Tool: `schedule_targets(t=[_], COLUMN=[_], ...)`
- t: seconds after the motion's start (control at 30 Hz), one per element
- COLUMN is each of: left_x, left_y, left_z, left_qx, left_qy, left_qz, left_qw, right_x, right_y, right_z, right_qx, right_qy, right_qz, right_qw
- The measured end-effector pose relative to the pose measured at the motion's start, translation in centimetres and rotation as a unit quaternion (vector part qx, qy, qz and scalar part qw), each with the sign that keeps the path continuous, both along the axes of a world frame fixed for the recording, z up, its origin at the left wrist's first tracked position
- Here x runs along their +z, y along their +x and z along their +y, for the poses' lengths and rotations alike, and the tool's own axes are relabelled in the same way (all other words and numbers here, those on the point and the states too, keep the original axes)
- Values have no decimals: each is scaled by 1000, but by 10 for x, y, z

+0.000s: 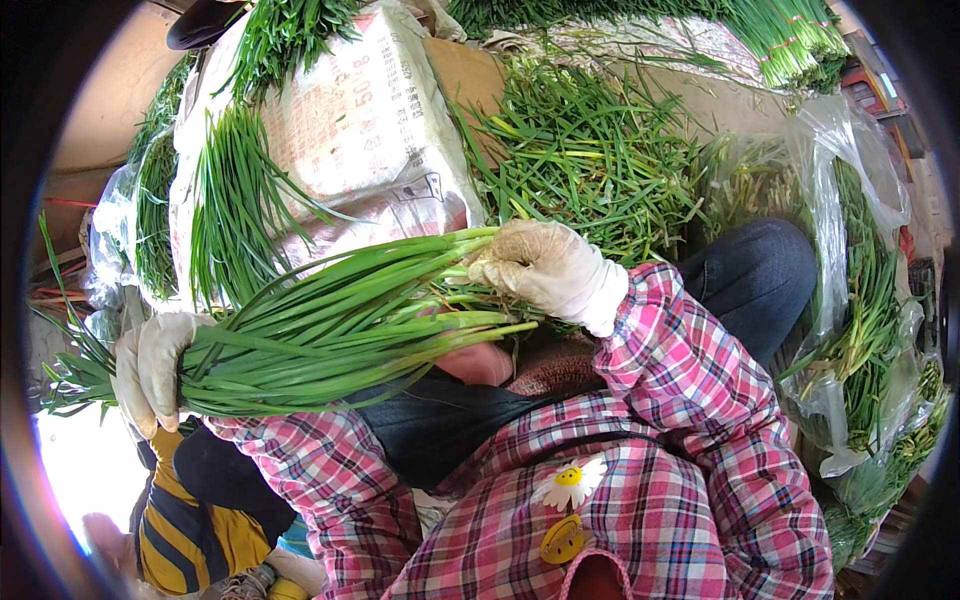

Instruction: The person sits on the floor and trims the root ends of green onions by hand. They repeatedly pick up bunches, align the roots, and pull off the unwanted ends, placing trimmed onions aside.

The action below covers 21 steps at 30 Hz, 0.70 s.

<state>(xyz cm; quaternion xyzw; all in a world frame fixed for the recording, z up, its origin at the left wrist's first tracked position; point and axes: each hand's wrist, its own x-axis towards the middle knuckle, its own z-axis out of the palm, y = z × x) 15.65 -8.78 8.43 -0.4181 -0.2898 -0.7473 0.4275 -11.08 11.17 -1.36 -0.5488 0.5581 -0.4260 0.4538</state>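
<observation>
Stretched across in front of me is a bunch of Chinese chives [320, 320], long flat green leaves with paler stem ends to the right. My left hand [155, 370], in a whitish glove, is wrapped round the leafy end. At the stem end, my right hand [545, 268] is closed in a dirt-stained white glove, with stems at its fingertips. Its fingers are bunched together, so exactly how many stems they grip is hidden. A few stem ends stick out loose below it.
A white woven sack [350, 120] carries more chives [235, 200] on its left side. Beyond my hands lies a heap of loose leaves [590, 160]. Tied bundles [790, 45] sit at the far right. A clear plastic bag [835, 230] of greens stands right of my knee.
</observation>
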Motion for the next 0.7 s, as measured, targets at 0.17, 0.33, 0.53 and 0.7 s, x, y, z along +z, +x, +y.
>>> schedule_targets(t=[0.17, 0.33, 0.53, 0.7], left_x=[4, 2, 0, 6], left_y=[-1, 1, 2, 8], left_z=[-5, -4, -7, -19], left_qx=[-36, -50, -34, -94], left_qy=[-37, -27, -63, -157], left_qz=[12, 13, 16, -54], left_qw=[999, 998, 997, 982], right_x=[1, 3, -6, -10], right_y=[2, -1, -16, -44], right_z=[3, 2, 11, 26], right_qx=[-17, -8, -49, -68], right_qy=[99, 151, 183, 183], right_qz=[-158, -123, -35, -71], right_qw=[982, 981, 981, 978])
